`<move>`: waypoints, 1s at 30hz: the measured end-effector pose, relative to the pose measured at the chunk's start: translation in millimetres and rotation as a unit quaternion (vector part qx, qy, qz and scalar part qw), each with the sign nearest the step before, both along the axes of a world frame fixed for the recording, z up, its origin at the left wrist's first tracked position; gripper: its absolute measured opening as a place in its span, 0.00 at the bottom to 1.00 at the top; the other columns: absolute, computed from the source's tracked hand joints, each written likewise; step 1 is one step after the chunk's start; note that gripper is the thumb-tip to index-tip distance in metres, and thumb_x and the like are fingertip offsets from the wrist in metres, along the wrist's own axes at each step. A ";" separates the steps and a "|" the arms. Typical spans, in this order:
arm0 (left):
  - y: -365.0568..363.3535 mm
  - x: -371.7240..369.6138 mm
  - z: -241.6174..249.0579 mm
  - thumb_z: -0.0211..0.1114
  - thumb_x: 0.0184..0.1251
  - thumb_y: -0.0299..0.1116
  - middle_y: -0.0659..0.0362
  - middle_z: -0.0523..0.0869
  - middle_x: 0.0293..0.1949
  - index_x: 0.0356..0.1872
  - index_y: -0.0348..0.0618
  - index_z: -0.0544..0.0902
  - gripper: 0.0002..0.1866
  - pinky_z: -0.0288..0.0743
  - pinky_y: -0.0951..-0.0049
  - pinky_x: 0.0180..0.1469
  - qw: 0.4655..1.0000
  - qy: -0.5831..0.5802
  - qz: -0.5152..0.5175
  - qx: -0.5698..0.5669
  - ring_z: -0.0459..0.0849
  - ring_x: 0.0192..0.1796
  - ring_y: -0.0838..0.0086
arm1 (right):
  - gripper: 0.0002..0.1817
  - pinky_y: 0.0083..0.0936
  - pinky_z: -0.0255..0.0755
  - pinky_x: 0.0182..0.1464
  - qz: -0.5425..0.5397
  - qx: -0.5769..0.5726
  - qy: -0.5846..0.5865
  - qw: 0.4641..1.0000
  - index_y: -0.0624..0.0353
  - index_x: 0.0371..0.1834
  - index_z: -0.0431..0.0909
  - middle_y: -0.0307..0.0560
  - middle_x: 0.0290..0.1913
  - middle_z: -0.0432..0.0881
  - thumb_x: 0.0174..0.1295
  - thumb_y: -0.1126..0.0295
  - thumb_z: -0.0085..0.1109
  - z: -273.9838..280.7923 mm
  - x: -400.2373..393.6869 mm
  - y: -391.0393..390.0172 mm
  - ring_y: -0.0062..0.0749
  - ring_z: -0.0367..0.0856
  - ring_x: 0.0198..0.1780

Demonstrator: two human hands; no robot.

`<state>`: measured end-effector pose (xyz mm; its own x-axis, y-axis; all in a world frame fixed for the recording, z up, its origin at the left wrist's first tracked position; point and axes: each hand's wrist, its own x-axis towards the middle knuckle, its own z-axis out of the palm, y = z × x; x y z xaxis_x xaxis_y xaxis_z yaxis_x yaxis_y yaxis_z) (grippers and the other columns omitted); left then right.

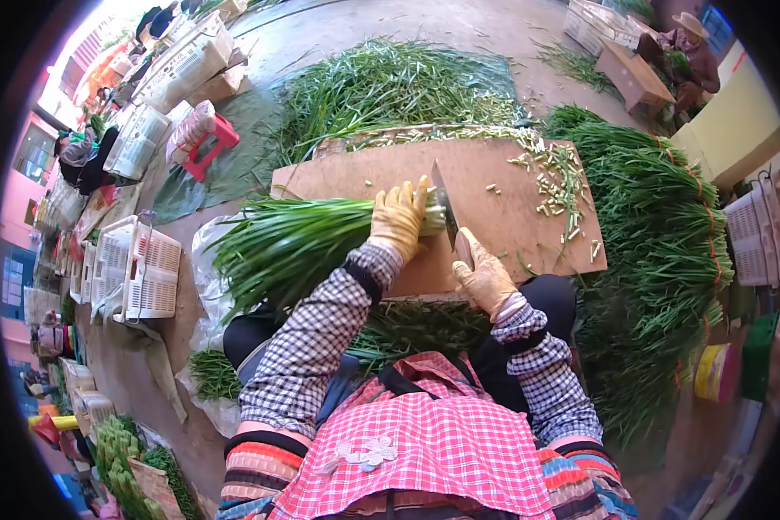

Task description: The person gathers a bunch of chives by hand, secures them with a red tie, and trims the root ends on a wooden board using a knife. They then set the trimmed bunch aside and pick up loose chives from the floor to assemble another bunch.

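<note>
A bunch of long green Chinese chives lies across a wooden board, its pale stem ends pointing right. My left hand, in a yellow glove, is closed over the bunch close to those ends. In my gloved right hand is the wooden handle of a knife. Its broad blade stands upright right at the cut stem ends. Short stem trimmings are scattered over the right side of the board.
Loose green leaves are heaped beyond the board. Tied chive bundles are stacked at right. A white plastic crate and a red stool stand at left. Another person sits by a box at the upper right.
</note>
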<state>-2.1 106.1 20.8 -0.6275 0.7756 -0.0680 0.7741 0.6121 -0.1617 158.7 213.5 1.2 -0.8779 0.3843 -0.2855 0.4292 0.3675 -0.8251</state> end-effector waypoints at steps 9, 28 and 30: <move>37.8 -54.0 19.6 0.79 0.37 0.52 0.49 0.85 0.46 0.63 0.40 0.69 0.49 0.79 0.64 0.49 0.982 -0.129 0.011 -0.134 0.85 0.48 0.62 | 0.26 0.35 0.75 0.47 -0.083 -0.076 0.115 0.987 0.64 0.64 0.65 0.62 0.48 0.80 0.63 0.69 0.54 9.7 9.1 9.1 0.43 0.83 0.46; 28.2 -54.4 21.2 0.80 0.34 0.52 0.49 0.84 0.49 0.50 0.41 0.80 0.39 0.73 0.61 0.58 0.970 -0.224 0.067 -0.070 0.82 0.54 0.59 | 0.14 0.47 0.73 0.44 -0.018 0.185 0.002 0.982 0.62 0.43 0.72 0.63 0.37 0.81 0.62 0.62 0.55 30.2 10.4 -16.5 0.60 0.79 0.41; 27.1 -54.4 21.2 0.79 0.36 0.51 0.48 0.84 0.49 0.49 0.41 0.81 0.37 0.74 0.62 0.57 0.970 -0.223 0.066 -0.064 0.82 0.54 0.59 | 0.15 0.48 0.73 0.44 -0.010 0.159 -0.044 0.986 0.62 0.42 0.72 0.64 0.37 0.81 0.62 0.61 0.55 31.8 7.7 -12.1 0.60 0.79 0.42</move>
<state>-56.6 133.3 42.1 -0.6067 0.6578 -0.4464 0.7007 0.7077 0.0906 166.4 201.5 33.1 -0.8470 0.4829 -0.2221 0.5029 0.5926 -0.6292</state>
